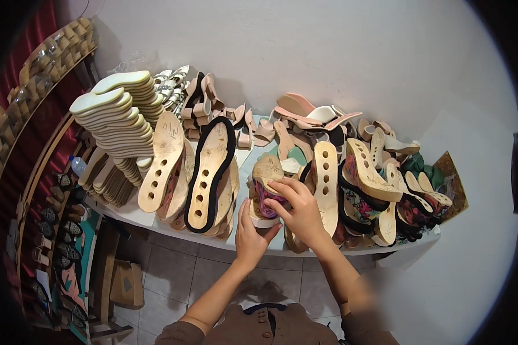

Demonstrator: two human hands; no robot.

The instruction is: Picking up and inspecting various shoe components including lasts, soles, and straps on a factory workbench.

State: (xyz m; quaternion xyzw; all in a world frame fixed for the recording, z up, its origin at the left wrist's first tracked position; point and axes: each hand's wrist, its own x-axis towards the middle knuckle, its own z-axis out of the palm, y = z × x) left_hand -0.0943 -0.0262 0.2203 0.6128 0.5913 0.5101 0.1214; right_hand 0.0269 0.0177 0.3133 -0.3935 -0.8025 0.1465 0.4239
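Between my hands, near the table's front edge, is a wooden wedge shoe sole (269,167) with a purple floral covering on its side. My left hand (252,233) cups its near left end, the thumb across the bottom and the fingers up along the side. My right hand (296,208) bends over it from the right, fingertips pressed on the patterned side. Left of it stands a wooden sole with a black padded rim (214,150) and a row of holes. Just right of my right hand is another holed wooden sole (326,190).
Stacks of pale foam insoles (106,112) rise at the table's left. Heeled pink sandals (207,98) lie along the wall, and floral wedges (362,201) crowd the right side. A shelf of shoes (69,253) curves along the left; a cardboard box (128,284) sits on the floor.
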